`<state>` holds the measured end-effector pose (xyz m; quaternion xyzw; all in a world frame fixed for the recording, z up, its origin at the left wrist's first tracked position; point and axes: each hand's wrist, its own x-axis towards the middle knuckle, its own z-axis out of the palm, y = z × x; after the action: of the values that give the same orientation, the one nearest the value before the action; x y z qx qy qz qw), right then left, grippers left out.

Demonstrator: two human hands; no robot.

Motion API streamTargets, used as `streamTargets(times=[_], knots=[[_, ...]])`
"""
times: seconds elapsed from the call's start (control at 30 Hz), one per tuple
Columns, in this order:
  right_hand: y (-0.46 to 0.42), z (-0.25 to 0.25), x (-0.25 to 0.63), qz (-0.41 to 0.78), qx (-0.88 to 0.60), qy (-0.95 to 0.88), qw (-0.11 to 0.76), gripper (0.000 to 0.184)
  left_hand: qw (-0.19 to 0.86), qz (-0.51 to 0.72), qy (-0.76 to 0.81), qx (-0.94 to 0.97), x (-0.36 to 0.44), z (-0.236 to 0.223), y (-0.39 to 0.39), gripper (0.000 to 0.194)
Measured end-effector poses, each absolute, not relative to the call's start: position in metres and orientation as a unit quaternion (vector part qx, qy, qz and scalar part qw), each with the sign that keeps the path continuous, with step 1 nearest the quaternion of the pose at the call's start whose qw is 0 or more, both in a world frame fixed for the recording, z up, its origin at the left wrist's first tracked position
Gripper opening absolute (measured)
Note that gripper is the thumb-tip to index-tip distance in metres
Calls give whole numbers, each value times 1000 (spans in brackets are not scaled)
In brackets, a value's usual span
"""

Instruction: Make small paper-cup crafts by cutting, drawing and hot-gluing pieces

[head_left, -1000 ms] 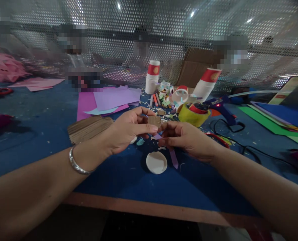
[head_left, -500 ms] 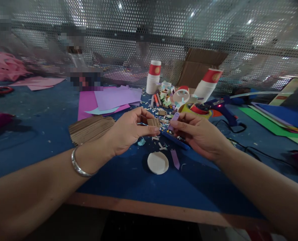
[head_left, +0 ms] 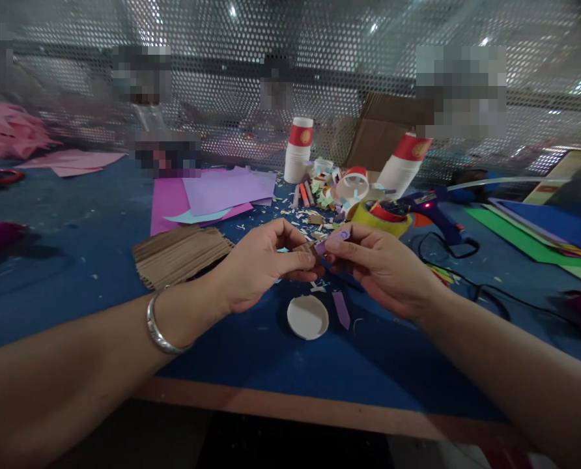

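Between the thumb and fingers of my left hand (head_left: 266, 264) is a small piece of corrugated cardboard (head_left: 304, 248). My right hand (head_left: 381, 260) pinches a short purple paper strip (head_left: 338, 238) with a dark curved mark on it. The strip's lower end meets the cardboard's edge; whether they are stuck together I cannot tell. Below the hands lies a white paper disc with a raised rim (head_left: 308, 317). Beside it rests a second purple strip (head_left: 341, 310) with a pointed end. My fingers partly hide the cardboard.
Corrugated cardboard (head_left: 176, 256) and purple sheets (head_left: 222, 191) lie left. Paper scraps, markers and stacked paper cups (head_left: 297, 153) are behind the hands. A yellow tape roll (head_left: 385, 220), a glue gun (head_left: 439, 218) with a lit red light, its cable and coloured sheets (head_left: 544, 225) lie right.
My hands have come together, bringing the purple strip against the cardboard piece. The strip has tilted flatter, and the left hand has shifted slightly right.
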<state>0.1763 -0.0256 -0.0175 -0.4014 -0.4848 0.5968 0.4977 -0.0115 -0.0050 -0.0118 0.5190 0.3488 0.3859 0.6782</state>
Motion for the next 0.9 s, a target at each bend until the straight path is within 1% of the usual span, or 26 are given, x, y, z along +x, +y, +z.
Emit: streamTargets(times=[0.43,0.73,0.9], knots=[[-29,-16,172,587,-401,-500,494,27,710,377,316,505,-10,-9,-12,26],[-30,-18,172,574,-398,-512,500,28,708,360,327,512,-9,-7,-13,18],[-31,-18,173,565,-395,-528,497,28,704,344,345,517,-9,-4,-14,17]])
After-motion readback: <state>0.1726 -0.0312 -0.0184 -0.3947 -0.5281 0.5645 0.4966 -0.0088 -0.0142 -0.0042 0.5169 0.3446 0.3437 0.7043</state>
